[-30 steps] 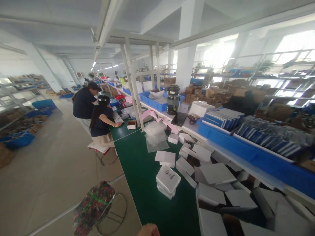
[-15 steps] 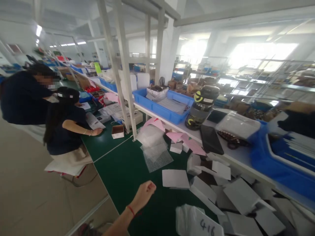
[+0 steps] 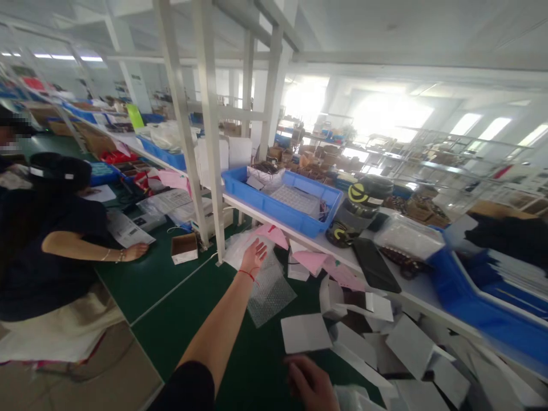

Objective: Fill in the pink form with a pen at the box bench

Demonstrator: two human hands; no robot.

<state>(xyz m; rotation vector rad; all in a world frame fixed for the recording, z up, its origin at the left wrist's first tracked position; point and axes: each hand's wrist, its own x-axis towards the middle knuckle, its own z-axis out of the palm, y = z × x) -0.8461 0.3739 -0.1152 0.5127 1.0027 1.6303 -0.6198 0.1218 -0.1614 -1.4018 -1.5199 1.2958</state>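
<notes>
My left hand (image 3: 256, 255), with a red string at the wrist, reaches out over the clear bubble wrap bags (image 3: 268, 291) on the green table. Its fingers are loosely extended, and I see nothing held in them. Whether it touches the bags is unclear. At the bottom, my right hand (image 3: 311, 383) is blurred with bent fingers, just below a flat white box (image 3: 305, 333). Clear plastic packaging (image 3: 353, 397) lies beside it, partly cut off by the picture's lower edge. Pink paper slips (image 3: 310, 261) rest beyond the bags.
White cartons (image 3: 411, 345) are heaped on the right. Along the back, a raised shelf holds a blue tray (image 3: 274, 210), a dark jug (image 3: 359, 208) and a black phone-like slab (image 3: 375, 265). Metal posts (image 3: 210, 131) rise at the table joint. A co-worker (image 3: 55, 245) sits left.
My left hand has moved forward to the bubble wrap bags and its fingers have opened. My right hand has come into view at the bottom. The view has turned somewhat right.
</notes>
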